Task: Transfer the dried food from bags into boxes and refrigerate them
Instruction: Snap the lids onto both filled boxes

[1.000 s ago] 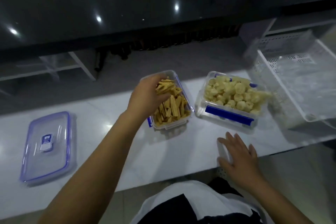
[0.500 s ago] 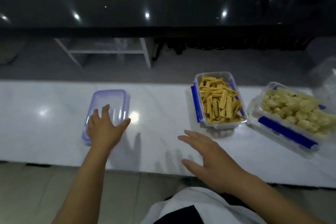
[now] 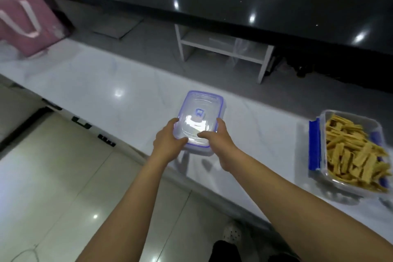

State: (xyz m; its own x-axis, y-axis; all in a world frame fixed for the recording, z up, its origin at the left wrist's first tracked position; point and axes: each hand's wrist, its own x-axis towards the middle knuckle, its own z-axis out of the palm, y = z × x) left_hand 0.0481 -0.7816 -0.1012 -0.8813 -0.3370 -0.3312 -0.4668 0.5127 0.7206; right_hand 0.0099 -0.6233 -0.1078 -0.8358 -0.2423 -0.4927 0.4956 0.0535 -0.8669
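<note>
one long white marble worktop (image 3: pixel 89 83) runs from the left edge of the frame to the lower right. a pink bag (image 3: pixel 25 25) with a pale handle sits at the upper left, blurred. behind the worktop, in the upper middle, stands a white shelf unit (image 3: pixel 223 49) below a dark glossy surface. at the right edge an open clear box (image 3: pixel 350 151) with blue clips holds yellow dried food strips (image 3: pixel 353 155), well apart from the hands. in the centre lies a clear lid (image 3: pixel 201 117) with a blue rim. the left hand (image 3: pixel 168 144) grips its near left corner, thumb on top, fingers curled round the edge. the right hand (image 3: pixel 219 142) grips the near right corner, thumb pressed on top.
</note>
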